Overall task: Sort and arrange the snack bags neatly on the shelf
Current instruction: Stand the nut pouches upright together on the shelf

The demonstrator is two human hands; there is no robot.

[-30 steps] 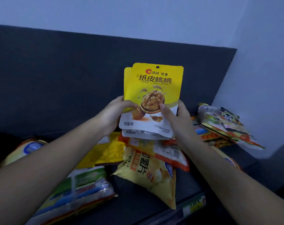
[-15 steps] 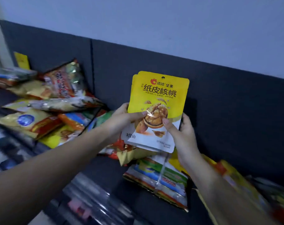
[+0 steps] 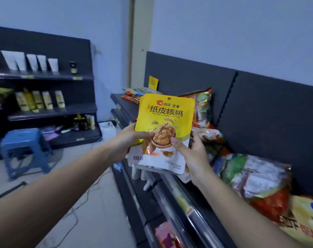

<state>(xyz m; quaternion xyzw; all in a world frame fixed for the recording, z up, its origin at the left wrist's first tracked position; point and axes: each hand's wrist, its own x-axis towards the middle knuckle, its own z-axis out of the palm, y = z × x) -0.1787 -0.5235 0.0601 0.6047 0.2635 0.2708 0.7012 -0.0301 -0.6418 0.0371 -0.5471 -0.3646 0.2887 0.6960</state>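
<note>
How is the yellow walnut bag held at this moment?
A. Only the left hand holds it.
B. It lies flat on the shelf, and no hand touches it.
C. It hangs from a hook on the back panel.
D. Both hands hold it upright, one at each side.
D: the left hand grips the left edge of the yellow walnut bag and the right hand grips its lower right, keeping it upright in the air before the shelf.

Dim bluish indoor light, soft motion blur, wide-angle bending at edges
</note>
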